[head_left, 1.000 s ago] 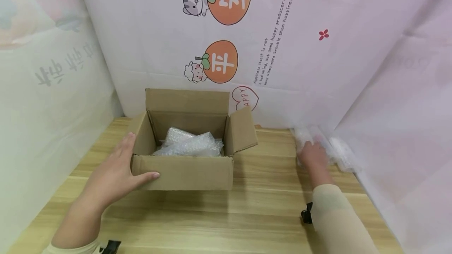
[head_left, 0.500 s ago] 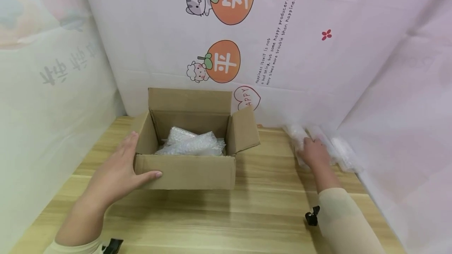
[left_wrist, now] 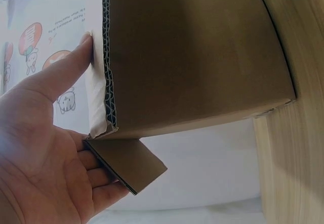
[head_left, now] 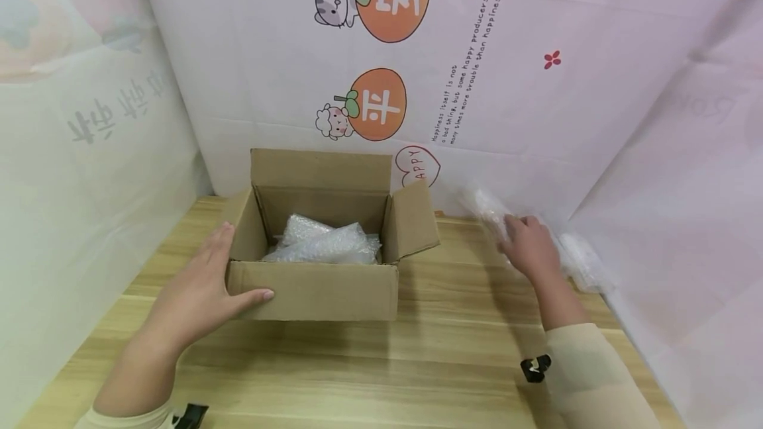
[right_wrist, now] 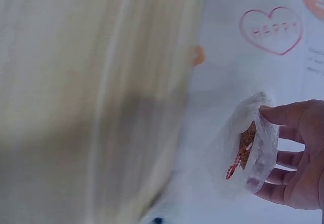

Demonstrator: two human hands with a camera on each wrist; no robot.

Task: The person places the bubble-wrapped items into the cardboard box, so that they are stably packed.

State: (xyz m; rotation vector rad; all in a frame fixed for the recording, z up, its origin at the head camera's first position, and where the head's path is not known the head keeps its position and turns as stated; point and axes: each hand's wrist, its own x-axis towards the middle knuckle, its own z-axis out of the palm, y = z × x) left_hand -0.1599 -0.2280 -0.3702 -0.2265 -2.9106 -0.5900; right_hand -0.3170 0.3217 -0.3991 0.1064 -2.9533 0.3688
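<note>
White printed sheeting (head_left: pixel 268 71) walls in the far, left and right sides of a pale wood-grain table (head_left: pixel 334 376). Quick note from where I stand: the person's right hand (head_left: pixel 533 250) has just brought a clear, elongated bubble-wrap packet (head_left: pixel 485 208) leftward and seemingly up. A second ago it lay in close among the others near the far right corner. Now it slants by the far edge, apparently off the table; it's blurred, so contact is hard to call.

Right grip: clamped on that packet, thumb one side, fingers the other. Right wrist view shows a brown item with red and white bits (right_wrist: pixel 246 148) inside the wrap; can't tell what exactly. Another clear bubble-wrap packet (head_left: pixel 584 262) lies by the right edge, near the far right corner; maybe one more behind the hand, too hidden to count.

Left hand (head_left: pixel 193 293) unchanged: thumb and fingers spread apart, touching the front left corner of an open-topped brown cardboard box (head_left: pixel 334 291), thumb on its front flap. Box stands toward the far edge, left of middle. Inside, at least two translucent bubble-wrapped bundles (head_left: pixel 334 243), one slanting across another.

My read: this packet is picked and free of the pile but outside the box, well apart from it; box looks braced. Wrap looks slick, so a light pinch could slip.
</note>
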